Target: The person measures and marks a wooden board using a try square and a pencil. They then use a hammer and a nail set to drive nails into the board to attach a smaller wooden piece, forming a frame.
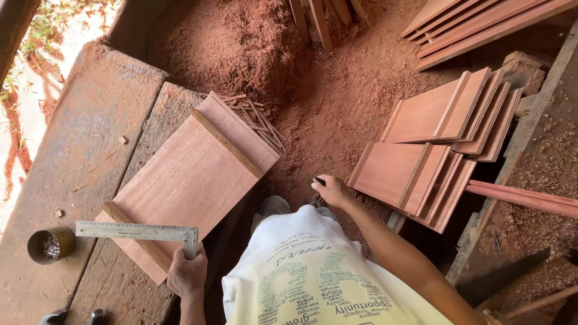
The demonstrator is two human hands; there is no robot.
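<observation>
Tin can (50, 244) at near left on the plank bench (78, 156), holding what look like small metal bits — well apart from both hands. Steel try square (137, 231) next, blade lying left-right across the near end of the reddish wood panel (192, 180), stock hanging down at the blade's right end. Left hand (187, 274) directly below that stock, fingers closed around its lower end; thumb hidden, so exact hold not fully legible. Panel's long axis running from near left to far right, crossed by two battens, one just above the blade, one toward the far end. Bundle of thin wood strips (256, 123) touching the panel's far right edge, sawdust heap (235, 42) beyond.

Right hand (332, 191) further right, out over the sawdust floor, fingers curled and pinching a small dark object (319, 180) — kind not discernible. Stacked boards (415, 177) just right of that hand, near but not touching; second stack farther off. Left hand the nearer to the panel and square; right hand the nearer to the stacks.
</observation>
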